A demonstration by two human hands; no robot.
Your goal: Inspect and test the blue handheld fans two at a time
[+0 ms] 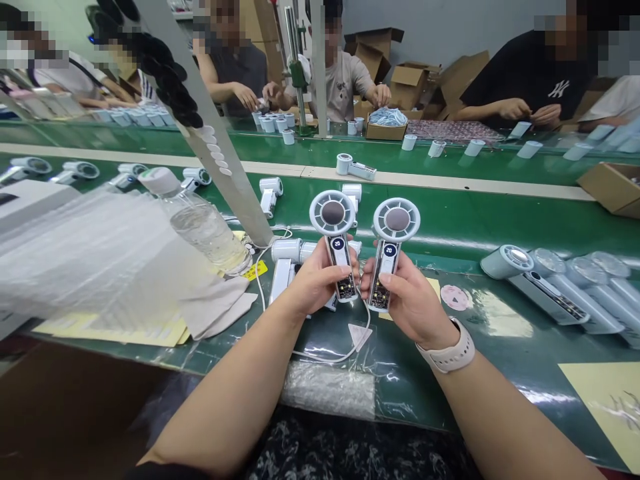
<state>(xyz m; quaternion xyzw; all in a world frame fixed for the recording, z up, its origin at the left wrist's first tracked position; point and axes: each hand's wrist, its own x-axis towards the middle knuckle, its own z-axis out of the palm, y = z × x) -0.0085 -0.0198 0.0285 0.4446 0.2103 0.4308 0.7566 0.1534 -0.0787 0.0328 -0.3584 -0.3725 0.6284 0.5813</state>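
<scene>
- 2 white handheld fans stand upright side by side in front of the person, just above the near edge of the surface: the left fan (334, 230) and the right fan (395, 233), heads up and apart, each handle showing a small dark display reading 20.
- The left hand (320, 280) is closed around the left fan's handle, thumb laid across its front.
- The right hand (407, 297) is wrapped the same way around the right fan's handle; a pale watch (450, 353) sits on that wrist.
- A white cable (345, 350) loops on the surface just below the hands.
- Behind the left hand lie more white fan bodies (287, 257); to its left a clear plastic bottle (200, 223) lies tilted on bubble wrap (85, 247).
- Well to the right of the right hand, a row of finished fans (555, 280) lies flat.
- The surface (450, 213) is green, with a pale strip running across beyond the hands.
- On the far side, several people sit handling small white parts among cardboard boxes (385, 127).
</scene>
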